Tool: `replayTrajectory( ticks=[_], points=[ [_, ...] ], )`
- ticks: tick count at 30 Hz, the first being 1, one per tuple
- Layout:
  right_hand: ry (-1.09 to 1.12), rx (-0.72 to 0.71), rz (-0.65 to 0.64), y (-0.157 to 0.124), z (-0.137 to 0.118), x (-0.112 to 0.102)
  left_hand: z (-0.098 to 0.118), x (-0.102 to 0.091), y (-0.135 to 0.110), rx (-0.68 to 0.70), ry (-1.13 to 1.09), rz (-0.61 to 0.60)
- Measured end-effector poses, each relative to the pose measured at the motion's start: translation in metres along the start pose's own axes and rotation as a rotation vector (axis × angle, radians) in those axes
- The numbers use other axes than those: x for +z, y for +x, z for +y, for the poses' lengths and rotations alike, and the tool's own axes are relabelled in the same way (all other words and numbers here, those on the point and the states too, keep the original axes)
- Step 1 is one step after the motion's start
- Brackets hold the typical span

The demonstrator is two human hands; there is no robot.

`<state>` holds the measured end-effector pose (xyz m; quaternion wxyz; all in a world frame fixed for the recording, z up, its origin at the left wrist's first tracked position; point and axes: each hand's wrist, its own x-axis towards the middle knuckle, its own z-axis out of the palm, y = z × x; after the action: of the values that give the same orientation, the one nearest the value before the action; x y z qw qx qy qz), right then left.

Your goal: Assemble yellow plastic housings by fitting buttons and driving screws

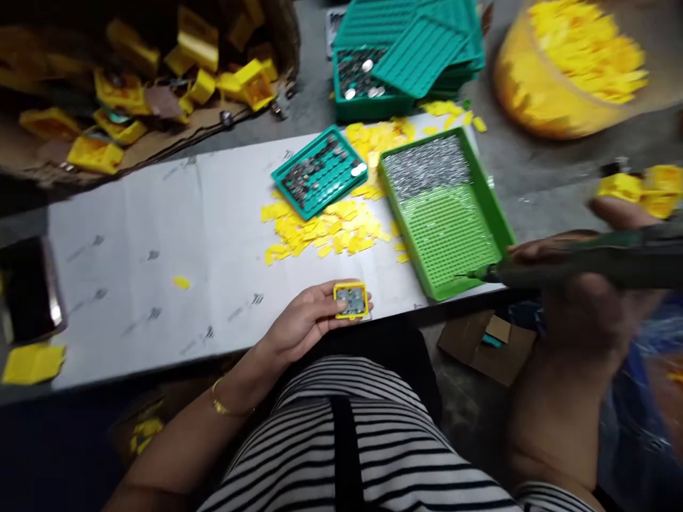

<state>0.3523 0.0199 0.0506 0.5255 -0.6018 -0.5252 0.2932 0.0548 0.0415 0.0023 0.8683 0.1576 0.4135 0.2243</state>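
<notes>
Between thumb and fingers, my left hand (306, 320) grips a small yellow casing (351, 313) with grey parts inside, close to the table's front edge. My right hand (584, 313), somewhat blurred, is wrapped round a dark electric screwdriver (592, 263) that points left. The screwdriver's thin tip is over the near end of a green tray (451, 284). Many small silvery screws or pins (430, 167) fill the tray's far part. Left of it, a teal tray (320, 181) with small metal parts rests on loose yellow pieces (331, 231).
A cardboard box (176, 153) of yellow casings stands at back left. Stacked teal trays (405, 107) and a tub (533, 107) of yellow pieces are at the back. A dark phone-like device (32, 291) lies far left. Yellow casings (640, 188) sit at the right.
</notes>
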Motion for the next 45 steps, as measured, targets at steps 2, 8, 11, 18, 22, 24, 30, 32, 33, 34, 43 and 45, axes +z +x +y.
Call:
replayTrajectory(
  ticks=[2, 8, 11, 18, 22, 24, 30, 32, 33, 34, 43, 45],
  points=[
    [0.107, -0.05, -0.039, 0.007, 0.0, -0.006, -0.005, 0.008, 0.003, -0.036, 0.03, 0.015],
    [0.243, -0.094, 0.066, 0.021, -0.007, 0.009, -0.015, 0.033, 0.016, -0.124, 0.095, 0.012],
    [0.225, -0.163, 0.217, 0.027, -0.001, 0.025, -0.017, 0.041, 0.023, -0.15, 0.104, 0.013],
    [-0.103, -0.144, 0.222, 0.042, 0.021, 0.046, -0.019, 0.045, 0.031, -0.19, 0.082, 0.032],
    [-0.063, -0.125, 0.224, 0.047, 0.023, 0.051, -0.018, 0.045, 0.031, -0.196, 0.085, 0.047],
    [0.037, -0.168, 0.271, 0.05, 0.024, 0.054, -0.018, 0.045, 0.031, -0.196, 0.091, 0.055],
    [0.259, -0.292, 0.278, 0.056, 0.026, 0.058, -0.019, 0.043, 0.033, -0.203, 0.097, 0.048],
    [0.283, -0.296, 0.259, 0.057, 0.025, 0.058, -0.019, 0.043, 0.033, -0.204, 0.098, 0.049],
    [0.299, -0.303, 0.251, 0.057, 0.024, 0.058, -0.019, 0.043, 0.033, -0.204, 0.097, 0.05],
    [0.317, -0.311, 0.248, 0.057, 0.024, 0.058, -0.018, 0.043, 0.033, -0.203, 0.095, 0.052],
    [0.113, -0.213, 0.275, 0.054, 0.012, 0.058, -0.019, 0.05, 0.036, -0.166, 0.019, 0.09],
    [0.204, -0.278, 0.276, 0.049, -0.004, 0.057, -0.019, 0.052, 0.036, -0.158, 0.013, 0.107]
  ],
)
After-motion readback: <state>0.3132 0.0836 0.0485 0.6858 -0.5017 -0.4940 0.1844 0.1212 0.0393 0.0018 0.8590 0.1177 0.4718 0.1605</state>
